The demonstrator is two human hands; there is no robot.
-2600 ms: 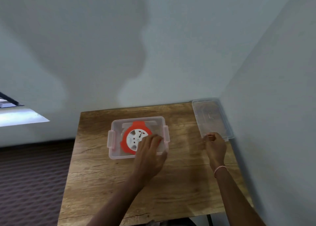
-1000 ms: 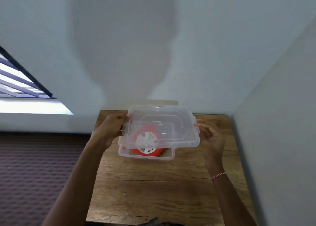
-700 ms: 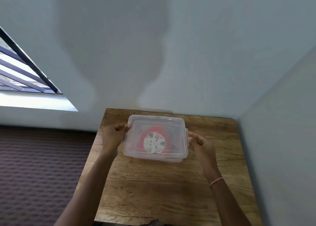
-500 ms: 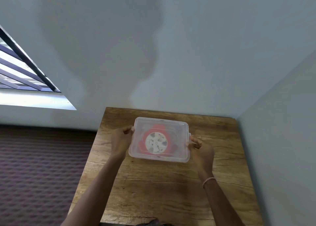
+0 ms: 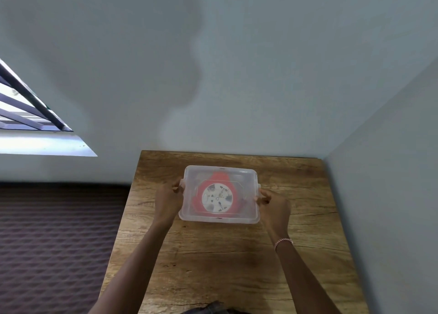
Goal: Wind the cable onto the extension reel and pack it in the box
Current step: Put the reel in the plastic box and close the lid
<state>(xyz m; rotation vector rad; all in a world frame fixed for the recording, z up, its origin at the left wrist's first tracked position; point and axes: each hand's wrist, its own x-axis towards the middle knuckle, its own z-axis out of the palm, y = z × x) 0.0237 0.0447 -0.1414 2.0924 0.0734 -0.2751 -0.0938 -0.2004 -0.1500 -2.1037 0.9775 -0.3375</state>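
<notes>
A clear plastic box (image 5: 189, 215) sits on the wooden table with its clear lid (image 5: 247, 178) lying flat on top. Through the lid I see the red extension reel (image 5: 233, 210) with its white centre; no loose cable shows. My left hand (image 5: 167, 199) grips the clip on the box's left side. On the right side, my right hand (image 5: 275, 205) pinches the clip there. Both hands touch the box ends.
The wooden table (image 5: 237, 261) stands in a corner, with a wall behind and a wall along its right edge. A dark patterned floor (image 5: 52, 242) lies to the left. A barred window (image 5: 26, 114) is at the far left.
Both hands brought the lid from the right side of the table over the box and lowered it flat onto the rim. They now hold the side clips.
</notes>
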